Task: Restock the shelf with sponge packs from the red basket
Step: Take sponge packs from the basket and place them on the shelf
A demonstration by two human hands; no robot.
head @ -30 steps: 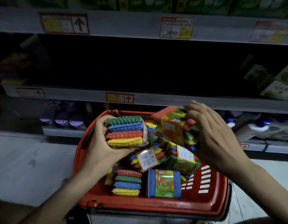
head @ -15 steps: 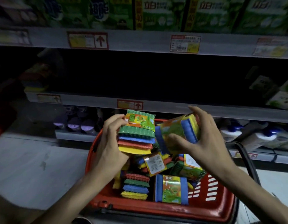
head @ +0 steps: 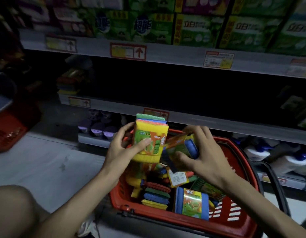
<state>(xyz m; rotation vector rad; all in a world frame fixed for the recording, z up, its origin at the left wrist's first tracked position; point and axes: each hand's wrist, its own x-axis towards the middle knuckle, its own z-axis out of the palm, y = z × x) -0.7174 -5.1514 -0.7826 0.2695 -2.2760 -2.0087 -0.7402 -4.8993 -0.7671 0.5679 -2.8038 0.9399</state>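
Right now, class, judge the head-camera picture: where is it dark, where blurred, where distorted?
Head view: dim overall, nearly black above the middle shelf; brightest on the left hand gripping the yellow sponge pack and the right hand gripping the blue-edged pack; detergent boxes at the top smeared by blur; shelf edges slightly bowed by the wide-angle lens.

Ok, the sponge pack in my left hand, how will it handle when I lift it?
Probably light and soft: the pack is a stack of sponges, and the left hand holds it upright in a thumb-and-finger grip. Its glossy band may be slippery. Blocky and flat-sided, it should not roll.
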